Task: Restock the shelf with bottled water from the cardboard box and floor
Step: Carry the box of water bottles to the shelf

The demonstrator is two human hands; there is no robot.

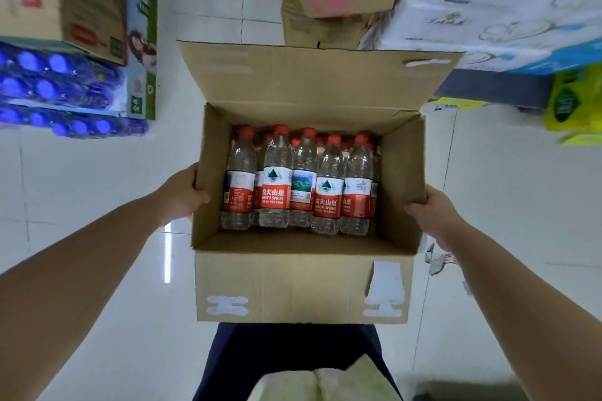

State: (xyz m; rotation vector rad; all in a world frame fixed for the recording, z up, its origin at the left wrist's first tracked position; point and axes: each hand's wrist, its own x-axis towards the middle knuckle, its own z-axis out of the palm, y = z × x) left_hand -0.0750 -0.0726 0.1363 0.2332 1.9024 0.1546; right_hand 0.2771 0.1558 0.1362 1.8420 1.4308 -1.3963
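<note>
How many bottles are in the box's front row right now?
5, side by side in the box: bottles at far left, left of middle, middle, right of middle, far right. More red caps show behind, so other bottles are partly hidden.

The brown cardboard box point(303, 283) bears white patches on its near flap. The clear plastic water bottles point(276, 153) have red caps and red-and-white labels; 1 label shows a green-blue picture. The glossy tiled floor point(97, 192) is white; the shrink-wrapped bottle packs point(58, 88) are blue.
</note>
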